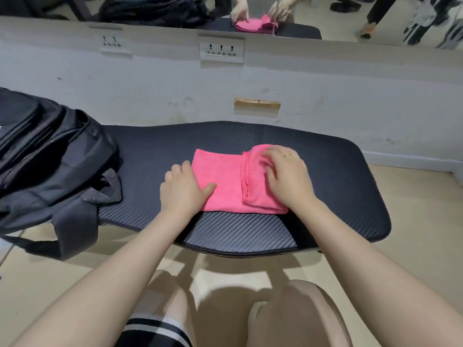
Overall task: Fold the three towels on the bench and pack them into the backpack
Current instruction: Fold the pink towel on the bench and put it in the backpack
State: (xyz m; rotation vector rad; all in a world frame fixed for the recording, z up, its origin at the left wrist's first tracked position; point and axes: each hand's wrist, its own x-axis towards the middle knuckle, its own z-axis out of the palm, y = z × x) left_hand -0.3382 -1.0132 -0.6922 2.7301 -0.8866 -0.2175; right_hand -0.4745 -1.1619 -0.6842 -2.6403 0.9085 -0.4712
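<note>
Knees of the seated person fill the bottom of the view, with two bare forearms reaching forward over the bench. On that dark, ribbed pad lies one pink towel, roughly at its middle. Its right part is folded over onto the rest, the stitched hem running front to back along the fold's edge. Only this one towel can be made out.

Left hand rests at the towel's left edge, thumb laid flat on the cloth, other fingers loosely bent with the tips on the pad just beside it; it grips nothing. Right hand lies palm down on the folded flap, fingers spread and slightly blurred, a ring on one of them.

Backpack, black, sits on the bench's left end, well apart from the towel, straps hanging over the near edge. Whether it is open cannot be told.

Behind the bench stands a white wall with sockets and a mirror above.
</note>
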